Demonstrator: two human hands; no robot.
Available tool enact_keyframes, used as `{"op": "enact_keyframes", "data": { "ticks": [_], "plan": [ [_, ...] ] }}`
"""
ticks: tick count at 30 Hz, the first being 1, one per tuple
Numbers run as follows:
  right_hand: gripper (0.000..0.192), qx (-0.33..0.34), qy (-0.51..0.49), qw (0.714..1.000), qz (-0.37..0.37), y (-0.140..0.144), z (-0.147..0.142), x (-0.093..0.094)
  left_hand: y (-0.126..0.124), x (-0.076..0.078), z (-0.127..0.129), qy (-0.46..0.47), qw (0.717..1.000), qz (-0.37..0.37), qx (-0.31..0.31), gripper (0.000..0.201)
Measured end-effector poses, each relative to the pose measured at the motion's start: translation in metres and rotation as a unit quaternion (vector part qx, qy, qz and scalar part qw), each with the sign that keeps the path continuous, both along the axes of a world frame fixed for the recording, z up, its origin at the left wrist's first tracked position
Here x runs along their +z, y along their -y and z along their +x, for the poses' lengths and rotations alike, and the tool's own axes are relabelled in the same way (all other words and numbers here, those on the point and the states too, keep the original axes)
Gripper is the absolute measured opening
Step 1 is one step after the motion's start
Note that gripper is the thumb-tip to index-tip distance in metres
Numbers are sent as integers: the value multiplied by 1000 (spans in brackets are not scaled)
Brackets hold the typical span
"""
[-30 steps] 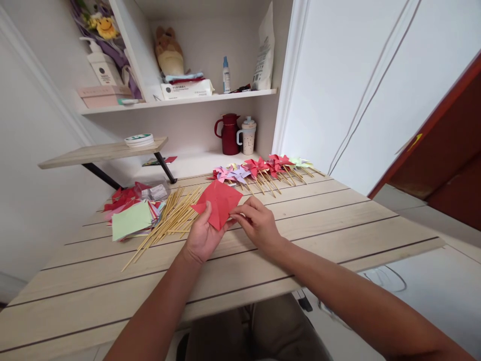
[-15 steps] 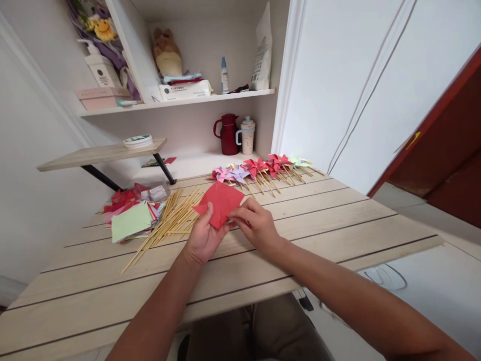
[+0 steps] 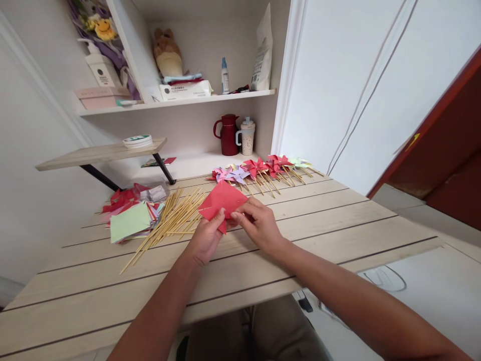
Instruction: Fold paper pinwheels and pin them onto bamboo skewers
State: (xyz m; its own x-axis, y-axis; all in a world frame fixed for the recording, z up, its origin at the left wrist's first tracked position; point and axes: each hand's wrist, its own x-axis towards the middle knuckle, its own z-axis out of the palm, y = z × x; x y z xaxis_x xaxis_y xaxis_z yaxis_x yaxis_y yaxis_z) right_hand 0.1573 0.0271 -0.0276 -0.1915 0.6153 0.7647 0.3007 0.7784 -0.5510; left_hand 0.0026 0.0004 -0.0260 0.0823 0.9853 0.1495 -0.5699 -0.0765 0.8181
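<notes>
Between my hands, above the table, is a square of red paper (image 3: pixel 222 196) with slits cut in from its corners. My left hand (image 3: pixel 206 238) grips its near left part, thumb on top and fingers underneath. My right hand (image 3: pixel 259 223) pinches the paper's right side between thumb and fingertips. The near corner points down toward me between the two thumbs. Just left of the paper lies a loose heap of thin wooden sticks (image 3: pixel 169 220). Paper pinwheels on sticks (image 3: pixel 259 170), in red, pink, purple and pale green, lie in a row behind my hands.
A stack of coloured paper (image 3: pixel 130 222), pale green on top, lies left of the sticks, with red paper pieces (image 3: pixel 126 196) and a clear plastic box (image 3: pixel 156 193) behind. A small raised shelf (image 3: pixel 101 154) stands at the left. A dark red jug (image 3: pixel 229 135) and a cup (image 3: pixel 247 136) stand at the back.
The red paper has shifted slightly right and turned a little. My left thumb has moved in toward its near corner, and my right fingers have changed their hold on the right side.
</notes>
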Motion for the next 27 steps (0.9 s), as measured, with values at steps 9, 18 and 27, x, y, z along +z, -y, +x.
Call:
{"op": "enact_keyframes", "data": {
  "ticks": [9, 18, 27],
  "plan": [
    [15, -14, -16, 1000, -4, -3, 2, 2, 0, 9, -1, 48, 998, -16, 25, 40],
    [30, 19, 45, 996, 73, 1, -2, -7, -1, 14, -9, 85, 996, -28, 0, 31],
    [8, -5, 1, 999, 40, -1, -1, -4, -1, 10, -5, 44, 999, -16, -13, 33]
  ]
}}
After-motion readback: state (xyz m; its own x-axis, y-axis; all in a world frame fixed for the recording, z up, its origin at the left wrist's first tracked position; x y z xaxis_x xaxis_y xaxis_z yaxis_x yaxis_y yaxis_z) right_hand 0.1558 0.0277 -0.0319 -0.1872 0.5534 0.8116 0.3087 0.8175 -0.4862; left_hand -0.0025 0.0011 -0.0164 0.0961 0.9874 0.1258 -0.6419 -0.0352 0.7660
